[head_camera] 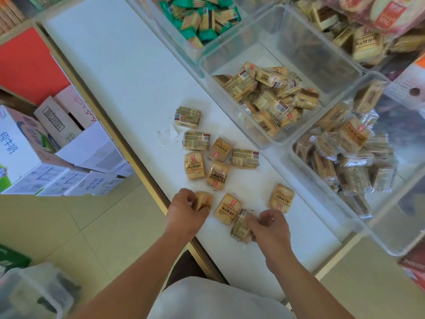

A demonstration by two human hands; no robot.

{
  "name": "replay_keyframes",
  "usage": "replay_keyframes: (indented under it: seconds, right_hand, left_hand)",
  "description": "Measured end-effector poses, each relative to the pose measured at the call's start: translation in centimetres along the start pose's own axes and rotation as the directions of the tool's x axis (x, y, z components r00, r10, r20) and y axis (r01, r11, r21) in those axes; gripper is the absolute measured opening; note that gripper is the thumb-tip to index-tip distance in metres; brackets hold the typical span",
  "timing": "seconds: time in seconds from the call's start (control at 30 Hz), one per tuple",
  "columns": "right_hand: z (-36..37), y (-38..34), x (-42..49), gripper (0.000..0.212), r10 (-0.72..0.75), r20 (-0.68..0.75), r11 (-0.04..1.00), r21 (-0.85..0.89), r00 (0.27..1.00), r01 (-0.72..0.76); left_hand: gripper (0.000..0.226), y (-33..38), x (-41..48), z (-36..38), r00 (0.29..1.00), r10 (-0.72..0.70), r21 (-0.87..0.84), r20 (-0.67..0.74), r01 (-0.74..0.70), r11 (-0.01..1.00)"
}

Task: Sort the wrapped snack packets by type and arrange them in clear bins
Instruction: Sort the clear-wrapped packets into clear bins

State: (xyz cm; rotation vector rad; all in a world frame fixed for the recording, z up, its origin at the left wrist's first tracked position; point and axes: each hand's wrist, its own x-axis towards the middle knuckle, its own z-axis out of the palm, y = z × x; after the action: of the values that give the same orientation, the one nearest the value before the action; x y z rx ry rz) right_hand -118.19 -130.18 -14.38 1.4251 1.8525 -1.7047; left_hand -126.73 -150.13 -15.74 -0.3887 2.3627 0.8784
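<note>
two hands: both low over the near end of the tabletop [115, 65], well short of the middle bin [310, 49]
left hand [187, 209]: grip clenched round one tan packet [203, 201], which is tipped up off the tabletop, on the near-left side of the middle bin
right hand [269, 225]: grip pinching a second packet [240, 226], barcode side up, resting on the tabletop straight in front of the middle bin and nearest the person
loose packets [194, 165]: eight more of the same tan kind lie flat on the tabletop between the hands and the middle bin, some label up, some barcode up, several touching
middle bin: clear, on the tabletop, with tan packets [266, 95] heaped at its near end
green bin [161, 26]: clear, beyond and left of the middle bin, just beside it, holding green-wrapped packets [202, 17]
near bin [391, 226]: clear, right of the middle bin and closer to the person, piled with brown packets [345, 162]
far bin [299, 10]: beyond and right of the middle bin, holding larger tan packets [365, 44]
cardboard boxes [69, 139]: on the floor, far left of the middle bin, past the tabletop's edge
</note>
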Motion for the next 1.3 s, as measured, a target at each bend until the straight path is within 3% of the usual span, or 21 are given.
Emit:
replay_keyframes:
  seconds: [0.1,0.2,0.27,0.37,0.43,0.47,0.5,0.6,0.7,0.77,0.83,0.87,0.93,1.07,1.17,1.27,1.3]
  right_hand:
    - [-2.4,-1.8,-0.3,0.033,-0.187,-0.089,0.980,-0.091,0.978,0.179]
    - [-5.3,-3.2,0.3,0.033,-0.392,-0.131,0.903,-0.244,0.910,0.354]
    - [-5.7,-3.3,1.1,0.029,-0.515,-0.126,0.804,-0.412,0.848,0.428]
    - [-5.3,-3.7,1.6,0.022,-0.732,-0.109,0.581,-0.615,0.672,0.533]
    - [-5.1,-3.6,2.0,0.020,-0.858,-0.048,0.381,-0.726,0.511,0.573]
    - [-5.0,-3.2,2.6,0.023,-0.875,-0.010,0.320,-0.762,0.484,0.563]
    - [-5.1,-2.7,3.2,0.029,-0.862,0.015,0.310,-0.775,0.507,0.550]
    - [-5.4,-0.8,4.5,0.040,-0.802,0.038,0.415,-0.683,0.596,0.601]
    - [-6.2,-0.8,4.2,0.049,-0.750,-0.036,0.543,-0.604,0.660,0.584]
    - [-6.7,-0.6,4.4,0.069,-0.591,-0.116,0.713,-0.538,0.798,0.450]
    - [-6.9,-0.5,5.0,0.098,-0.283,-0.125,0.916,-0.329,0.951,0.230]
    - [-6.9,-0.7,5.3,0.109,-0.173,-0.104,0.961,-0.236,0.979,0.145]
    - [-6.7,-1.2,6.0,0.115,-0.128,-0.076,0.971,-0.213,0.989,0.110]
    - [-5.2,-2.0,6.1,0.101,-0.256,0.001,0.917,-0.316,0.967,0.243]
    - [-3.7,-2.1,6.1,0.088,-0.379,0.114,0.787,-0.482,0.918,0.385]
    - [-2.8,-1.4,5.4,0.088,-0.373,0.247,0.623,-0.647,0.894,0.439]
    - [-2.8,-1.1,5.0,0.088,-0.371,0.245,0.623,-0.650,0.896,0.436]
  left_hand:
    - [0.032,1.5,-1.5,0.3,1.000,0.015,-0.207,-0.005,-0.016,0.978]
    - [0.032,3.0,-2.6,1.6,0.985,0.130,-0.358,0.114,-0.081,0.930]
    - [0.031,3.0,-3.0,2.9,0.968,0.185,-0.226,0.169,-0.145,0.963]
    - [0.045,2.1,-2.7,4.2,0.963,0.261,0.069,0.066,-0.265,0.962]
    - [0.062,2.3,-2.8,4.4,0.973,0.222,0.047,0.066,-0.225,0.973]
    - [0.071,2.5,-2.9,4.4,0.979,0.184,0.034,0.093,-0.188,0.982]
    - [0.080,2.8,-3.0,4.4,0.982,0.146,0.040,0.118,-0.151,0.988]
    - [0.089,3.0,-2.9,4.7,0.986,0.092,0.082,0.135,-0.104,0.991]
    - [0.094,3.2,-2.2,4.8,0.984,0.004,0.019,0.179,-0.008,1.000]
    - [0.092,2.9,-1.8,5.1,0.977,-0.013,0.022,0.212,0.009,1.000]
    - [0.086,2.9,-1.6,5.5,0.969,-0.014,0.002,0.246,0.014,1.000]
    - [0.084,3.0,-1.8,5.4,0.967,-0.017,-0.024,0.254,0.024,0.999]
    - [0.074,3.2,-2.1,4.9,0.968,-0.034,-0.108,0.250,0.063,0.992]
    - [0.055,3.5,-2.8,2.9,0.970,-0.064,-0.258,0.234,0.125,0.958]
    - [0.053,3.9,-3.2,1.4,0.983,-0.050,-0.293,0.179,0.102,0.951]
    - [0.052,4.7,-3.3,0.1,0.989,-0.062,-0.354,0.131,0.105,0.929]
    - [0.051,4.9,-3.3,-0.2,0.990,-0.062,-0.366,0.124,0.104,0.925]
